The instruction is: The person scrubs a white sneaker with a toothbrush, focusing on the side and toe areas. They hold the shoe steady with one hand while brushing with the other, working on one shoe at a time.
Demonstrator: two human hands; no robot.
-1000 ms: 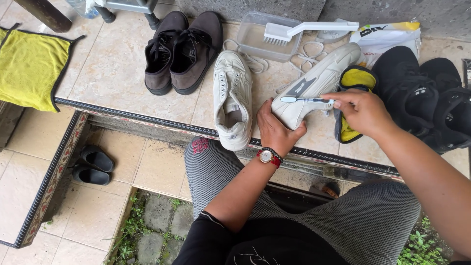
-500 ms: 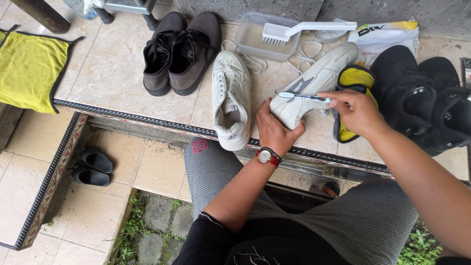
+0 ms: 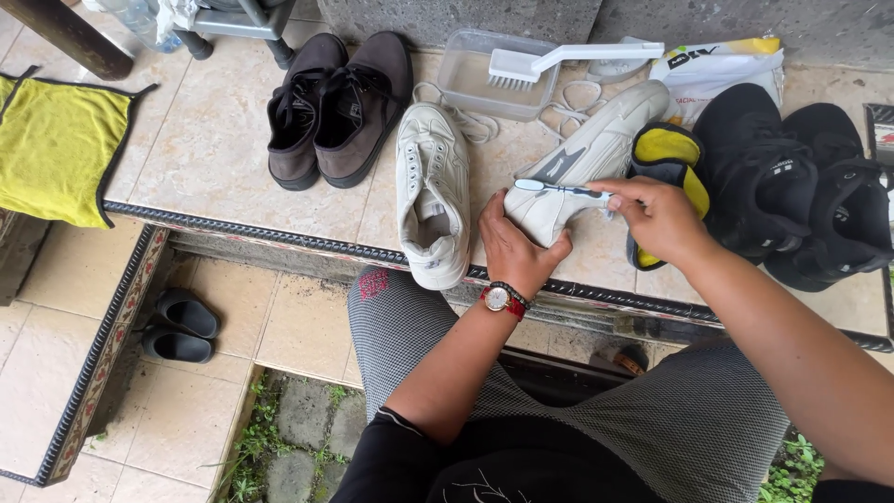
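A white sneaker (image 3: 582, 163) lies tipped on its side on the tiled ledge (image 3: 214, 140), its toe end gripped by the left hand (image 3: 514, 250), whose fingers wrap closed around the smooth leather from below. The right hand (image 3: 656, 219) pinches the handle of a toothbrush (image 3: 562, 189) between thumb and fingers, the slim white and blue brush lying flat across the shoe's side with its head toward the left hand. A red-strapped wristwatch (image 3: 500, 298) sits on the left wrist.

Just left of the held shoe its laceless partner (image 3: 433, 191) stands upright, sole down, tongue open. Behind them a clear plastic tub (image 3: 494, 86) carries a white scrubbing brush (image 3: 559, 61) across its rim, with loose white laces (image 3: 568, 98) beside it. Black sneakers (image 3: 792, 196) with yellow insoles (image 3: 666, 154) crowd the right side, brown suede lace-ups (image 3: 340, 102) stand at the left, and a yellow cloth (image 3: 56, 149) lies flat further out
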